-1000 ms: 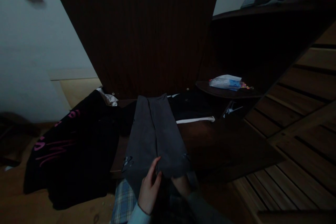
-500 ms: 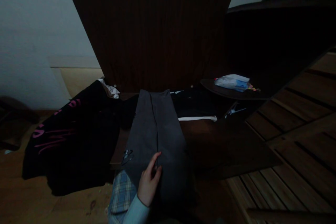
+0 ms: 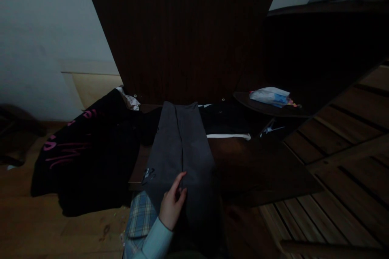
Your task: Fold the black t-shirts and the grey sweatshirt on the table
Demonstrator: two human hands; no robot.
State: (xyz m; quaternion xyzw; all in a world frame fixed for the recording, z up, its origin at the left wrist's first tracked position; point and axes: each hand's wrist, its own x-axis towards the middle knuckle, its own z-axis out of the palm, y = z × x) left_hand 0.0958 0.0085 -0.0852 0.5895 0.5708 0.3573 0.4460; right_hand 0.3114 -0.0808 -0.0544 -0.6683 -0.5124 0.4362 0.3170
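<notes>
A grey garment, folded lengthwise into a long strip, lies on a dark low table and hangs over its near edge. My left hand rests on the garment's near end with fingers curled against the centre fold. My right hand is out of sight. Below the left hand shows a plaid cloth.
A black garment with pink lettering drapes off the table's left side onto the wooden floor. Dark clothes with a white stripe lie at the back. A white and blue packet sits on a round dark stand. Wooden slats run along the right.
My right hand, which was under the garment's near end a second ago, has left the view. My left hand stays on the fold. The camera has shifted slightly.
</notes>
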